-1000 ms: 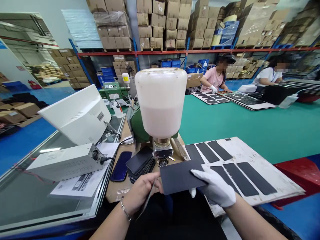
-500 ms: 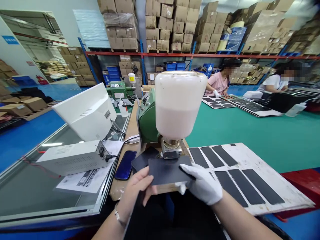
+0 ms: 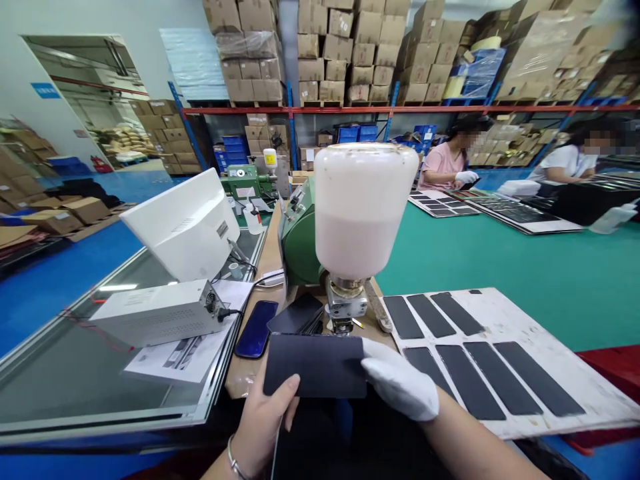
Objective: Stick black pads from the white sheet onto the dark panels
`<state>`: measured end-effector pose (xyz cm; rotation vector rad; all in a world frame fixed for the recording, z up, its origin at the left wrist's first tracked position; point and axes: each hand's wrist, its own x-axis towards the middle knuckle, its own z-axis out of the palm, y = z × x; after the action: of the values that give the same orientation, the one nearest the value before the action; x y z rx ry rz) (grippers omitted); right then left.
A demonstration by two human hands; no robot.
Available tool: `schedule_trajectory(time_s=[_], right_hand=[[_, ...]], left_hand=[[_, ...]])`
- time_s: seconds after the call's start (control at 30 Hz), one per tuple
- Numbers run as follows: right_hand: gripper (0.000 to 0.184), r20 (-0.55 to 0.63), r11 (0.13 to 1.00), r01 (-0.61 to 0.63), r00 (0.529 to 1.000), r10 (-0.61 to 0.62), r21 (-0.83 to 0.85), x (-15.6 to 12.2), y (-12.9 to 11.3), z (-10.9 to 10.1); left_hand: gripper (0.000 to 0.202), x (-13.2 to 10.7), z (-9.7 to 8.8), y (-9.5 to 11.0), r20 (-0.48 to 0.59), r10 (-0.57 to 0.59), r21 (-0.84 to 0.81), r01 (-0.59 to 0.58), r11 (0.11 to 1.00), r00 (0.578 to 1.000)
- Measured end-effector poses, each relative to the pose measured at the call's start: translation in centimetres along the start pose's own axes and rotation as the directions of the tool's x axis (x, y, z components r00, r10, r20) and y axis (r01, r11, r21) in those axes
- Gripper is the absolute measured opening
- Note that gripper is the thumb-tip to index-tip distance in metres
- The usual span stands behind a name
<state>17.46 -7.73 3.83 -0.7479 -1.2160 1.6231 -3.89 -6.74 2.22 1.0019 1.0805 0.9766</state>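
The left hand [image 3: 273, 407] is pinching the black sheet [image 3: 320, 363], thumb on top. The gloved right hand [image 3: 403, 380] is touching its right end; I cannot tell how tightly it is closing. The sheet is hanging near the metal part [image 3: 346, 305] under the bottle [image 3: 365, 213]. If fingers are slipping, it could be bumping that.

1. Head cam, sole view: sits above and behind bare left hand [image 3: 265, 419] and white-gloved right hand [image 3: 404, 385].
2. Faces forward and down past both hands.
3. Hands close to camera; pallet racking [image 3: 340, 109] far beyond them, near top.
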Motion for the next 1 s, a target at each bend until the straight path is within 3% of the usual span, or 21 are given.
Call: schedule_trajectory(time_s=[0.1, 0.23, 0.33, 0.43, 0.5, 0.6, 0.8, 0.9, 1.0], right_hand=[[0.045, -0.114, 1.0, -0.016, 0.993, 0.019, 0.022, -2.7, 0.9, -3.0], [0.038, -0.179, 0.998, -0.07, 0.981, 0.069, -0.002, -4.8, 0.9, -4.4], [0.038, -0.252, 0.994, -0.078, 0.966, 0.055, -0.081, -5.0, -0.4, -3.9], [0.042, -0.283, 0.989, -0.098, 0.957, 0.063, -0.11, -4.2, -1.7, -3.0], [0.043, -0.289, 0.979, -0.108, 0.956, 0.055, -0.171, -3.2, -2.0, -2.1], [0.043, -0.234, 0.967, -0.091, 0.972, 0.034, -0.237, -1.1, -2.0, 0.0], [0.036, 0.037, 0.993, -0.109, 0.993, 0.11, -0.038, 3.1, -1.8, 4.4], [0.028, 0.101, 0.989, -0.1, 0.989, 0.111, -0.104, 4.3, -1.7, 4.4], [0.026, 0.008, 0.955, -0.162, 0.986, 0.169, -0.248, 4.3, -1.4, 3.4]], left_hand=[[0.051, 1.8, 2.3, 0.5, 0.216, -0.085, 0.022, 0.083, 0.996, 0.973], [0.02, 4.4, 6.8, 1.7, 0.481, -0.18, 0.026, 0.191, 0.981, 0.858], [0.013, 5.3, 9.7, 2.4, 0.513, -0.207, -0.059, 0.276, 0.959, 0.833], [0.012, 5.2, 10.6, 2.8, 0.438, -0.2, -0.133, 0.284, 0.95, 0.876], [0.012, 4.9, 9.7, 3.2, 0.369, -0.207, -0.142, 0.275, 0.951, 0.906], [0.018, 4.3, 6.9, 3.9, 0.284, -0.195, -0.108, 0.233, 0.966, 0.939], [0.028, 2.1, 0.1, 4.4, 0.075, -0.165, -0.115, 0.173, 0.978, 0.983], [0.029, 1.0, -1.4, 4.3, 0.087, -0.12, -0.08, 0.127, 0.989, 0.989], [0.025, 0.8, -1.2, 3.9, 0.194, -0.077, 0.058, 0.067, 0.996, 0.978]])
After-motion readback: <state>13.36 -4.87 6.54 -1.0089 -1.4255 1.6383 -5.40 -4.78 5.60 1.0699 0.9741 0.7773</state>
